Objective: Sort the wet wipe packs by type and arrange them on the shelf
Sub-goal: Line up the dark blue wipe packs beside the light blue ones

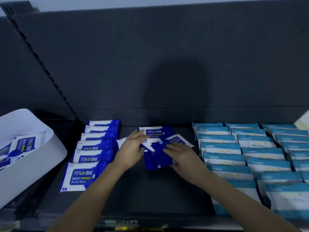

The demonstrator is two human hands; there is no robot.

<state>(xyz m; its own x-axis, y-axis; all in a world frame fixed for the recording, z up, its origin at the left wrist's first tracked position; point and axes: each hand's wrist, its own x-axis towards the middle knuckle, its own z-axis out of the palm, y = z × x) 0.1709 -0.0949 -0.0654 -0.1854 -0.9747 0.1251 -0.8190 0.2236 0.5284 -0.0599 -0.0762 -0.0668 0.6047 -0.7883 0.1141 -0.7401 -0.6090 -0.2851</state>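
Hands both clasp a fanned bunch of alcohol wipe packs (157,154) between them, left hand (132,148), right hand (182,156); finished row (93,148) lies just left, long axes crosswise

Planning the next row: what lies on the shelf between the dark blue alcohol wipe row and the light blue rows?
In the head view, a loose pile of dark blue packs, with the left hand and right hand on it.

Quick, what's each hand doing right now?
Left hand: closed on the loose blue alcohol wipe packs.
Right hand: gripping the same packs.
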